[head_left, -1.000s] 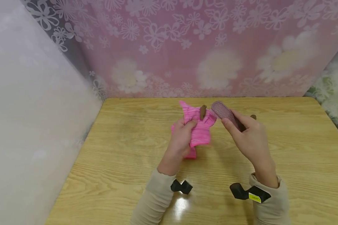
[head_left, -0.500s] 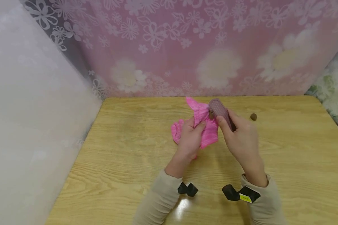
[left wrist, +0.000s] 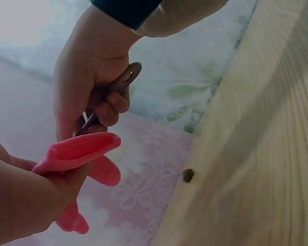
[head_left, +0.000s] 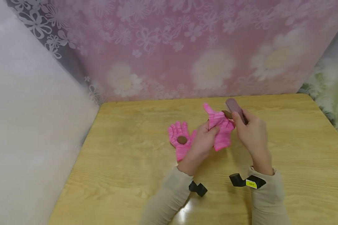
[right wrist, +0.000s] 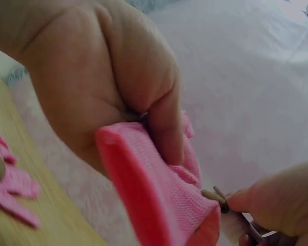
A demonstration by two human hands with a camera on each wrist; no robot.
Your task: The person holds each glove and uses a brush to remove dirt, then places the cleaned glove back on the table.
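My left hand (head_left: 205, 140) grips a pink knit glove (head_left: 223, 132) above the table; its cuff opening faces the left wrist camera. My right hand (head_left: 253, 134) holds a mauve tongs-like tool (head_left: 233, 105) with a rounded, dotted head. A brown lump (head_left: 226, 114) sits at the tool's inner side, against the glove; in the right wrist view this lump (right wrist: 214, 196) shows between the tool's thin edges. A second pink glove (head_left: 182, 152) lies flat on the table, left of my left hand, with a brown oval lump (head_left: 181, 139) on its palm.
The wood-grain table (head_left: 124, 175) meets a pink floral backdrop (head_left: 163, 75) at its far edge. Another small brown lump (left wrist: 188, 175) lies on the table in the left wrist view. A pale wall (head_left: 39, 125) stands on the left.
My left hand has moved right with its glove, uncovering the flat glove and the lump on it. The tool moved left onto the brown lump at the held glove, then right along with it.
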